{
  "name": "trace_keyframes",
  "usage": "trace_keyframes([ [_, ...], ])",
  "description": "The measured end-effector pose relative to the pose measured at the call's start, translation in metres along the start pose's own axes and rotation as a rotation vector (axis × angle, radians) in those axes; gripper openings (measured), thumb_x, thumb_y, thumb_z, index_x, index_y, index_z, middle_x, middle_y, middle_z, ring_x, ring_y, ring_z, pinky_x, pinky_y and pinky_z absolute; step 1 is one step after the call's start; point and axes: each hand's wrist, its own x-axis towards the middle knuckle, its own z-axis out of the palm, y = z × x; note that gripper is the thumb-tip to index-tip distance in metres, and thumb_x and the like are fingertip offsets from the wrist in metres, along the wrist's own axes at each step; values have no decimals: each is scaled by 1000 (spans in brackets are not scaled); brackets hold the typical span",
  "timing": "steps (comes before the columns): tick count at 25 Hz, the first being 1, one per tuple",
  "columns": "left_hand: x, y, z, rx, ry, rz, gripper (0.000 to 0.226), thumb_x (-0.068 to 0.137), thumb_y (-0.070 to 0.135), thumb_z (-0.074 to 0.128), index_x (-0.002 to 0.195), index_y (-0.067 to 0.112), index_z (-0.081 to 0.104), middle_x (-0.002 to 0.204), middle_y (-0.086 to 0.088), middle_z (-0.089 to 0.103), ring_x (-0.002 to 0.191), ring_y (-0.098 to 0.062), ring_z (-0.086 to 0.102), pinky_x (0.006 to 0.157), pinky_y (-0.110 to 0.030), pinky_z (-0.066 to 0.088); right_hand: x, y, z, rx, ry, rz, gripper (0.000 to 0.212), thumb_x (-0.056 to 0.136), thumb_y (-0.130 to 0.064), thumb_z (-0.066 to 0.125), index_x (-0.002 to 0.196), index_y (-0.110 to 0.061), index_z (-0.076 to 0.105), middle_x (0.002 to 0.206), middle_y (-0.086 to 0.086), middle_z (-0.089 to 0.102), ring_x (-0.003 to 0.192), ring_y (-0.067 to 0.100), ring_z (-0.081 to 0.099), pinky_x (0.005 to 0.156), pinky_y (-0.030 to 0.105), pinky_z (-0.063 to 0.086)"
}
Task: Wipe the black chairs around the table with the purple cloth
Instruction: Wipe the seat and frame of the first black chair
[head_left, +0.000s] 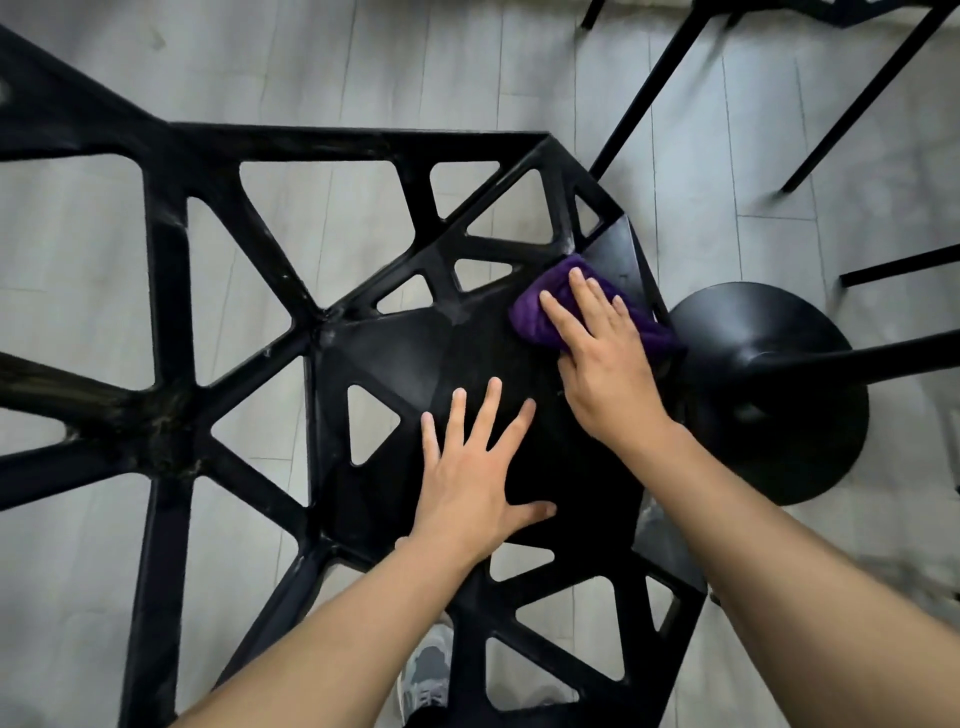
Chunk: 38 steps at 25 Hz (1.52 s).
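While right hand (608, 358) presses purple cloth (535, 312) on chair (415, 343), pedestal base (779, 415) beside.

The black chair (415, 353) is seen from above. It is a hard, matte shell built of angular struts with triangular and many-sided openings cut through the seat, back and sides. Its solid middle seat panel is faceted and shows faint dusty streaks along some edges. The purple cloth (540, 317) is a soft, fuzzy rag, bunched into a wad. It lies on the far right corner of the seat, just beside the rim, pressed flat under the straight fingers of the right hand (608, 364). The thin, slanted black legs of another chair (647, 88) stand at the top right, well apart.
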Motion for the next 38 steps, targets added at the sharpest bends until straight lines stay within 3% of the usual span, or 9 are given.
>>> trace_keyframes([
  [6,-38,-45,-14,-31,36,93,64,100,31,55,159,22,31,168,0,19,154,-19,19,125,-28,10,34,-65,47,111,-170,-318,73,88,-4,56,156,-23,38,167,7,18,155,26,13,127,43,8],
  [11,-49,-46,-24,-129,278,-220,36,94,5,49,129,14,56,123,-7,61,112,-31,57,93,-43,48,-32,-64,46,118,-201,-330,78,84,-5,58,156,-27,36,168,3,17,156,21,11,127,40,8],
  [16,-41,-22,-22,-173,296,-243,43,92,4,46,134,12,50,133,-8,54,118,-32,53,98,-44,45,-82,-39,26,28,-365,-549,72,88,-10,58,155,-28,38,167,2,20,155,20,16,127,39,12],
  [20,-39,-8,1,-131,219,-113,50,94,0,47,143,12,49,156,-6,42,142,-27,38,115,-43,36,-67,-15,12,14,-125,-235,69,85,-9,58,151,-27,45,165,5,28,152,22,26,126,40,15],
  [23,-40,8,7,-204,222,-88,34,94,0,48,124,13,57,157,-4,41,144,-24,36,113,-43,38,-123,-19,8,107,-167,-202,67,86,-9,55,150,-29,47,165,1,27,154,17,21,126,40,14],
  [25,-36,19,7,-216,236,-66,38,96,4,49,132,15,56,159,-3,39,145,-24,35,112,-45,39,-167,-6,-6,176,-201,-186,67,87,-9,54,150,-30,46,166,-4,24,154,12,17,126,41,14],
  [31,-11,47,20,57,107,15,63,104,46,43,160,43,14,171,-1,7,156,-34,10,122,-55,17,-222,5,-11,353,-43,124,76,88,5,59,153,-29,41,167,-3,19,155,14,16,127,45,9],
  [35,-12,38,30,68,55,20,69,105,52,35,158,48,-10,170,3,-17,157,-31,-11,125,-55,0,-170,19,-12,522,129,377,67,100,-3,49,157,-33,32,169,-4,7,155,11,11,125,30,14],
  [38,-9,38,31,60,24,13,69,106,53,30,155,49,-18,167,5,-26,155,-29,-20,125,-53,-6,-100,46,-20,552,140,447,59,103,-9,42,158,-28,30,169,5,9,154,18,15,124,35,21],
])
